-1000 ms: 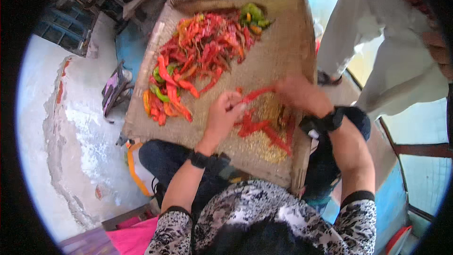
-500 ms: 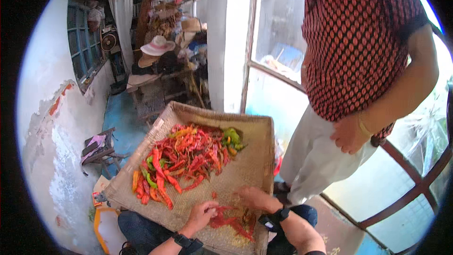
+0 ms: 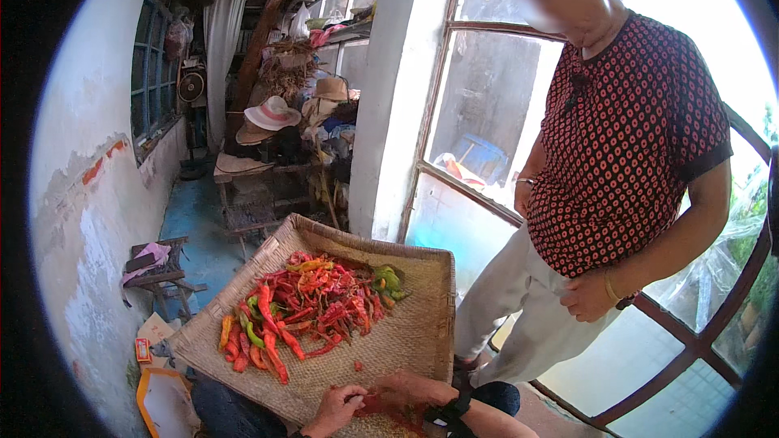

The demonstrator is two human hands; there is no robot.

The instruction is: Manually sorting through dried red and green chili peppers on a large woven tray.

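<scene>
A large square woven tray (image 3: 422,296) lies tilted before me over my legs. Heaped in its far left half are red chili peppers (image 3: 304,308), some wrinkled and dry, with green peppers (image 3: 389,282) at the heap's right end. Down at the near edge, my left hand (image 3: 337,407) has its fingers curled closed against a piece of red chili. My right hand (image 3: 418,391) reaches in from the right, low over torn red chilies (image 3: 393,414); motion smears its fingers. Pale seeds (image 3: 369,426) are scattered beneath my hands.
Close by on the right stands a person (image 3: 625,162) in a patterned shirt, one hand at the thigh, by a framed glass door (image 3: 454,195). A small stool (image 3: 158,268) is at the left wall. Hats (image 3: 273,114) rest on a cluttered table behind the tray.
The view has tilted up, bringing the standing person's head into sight. My right hand has moved left and down, closer to my left hand, over the torn chilies.
</scene>
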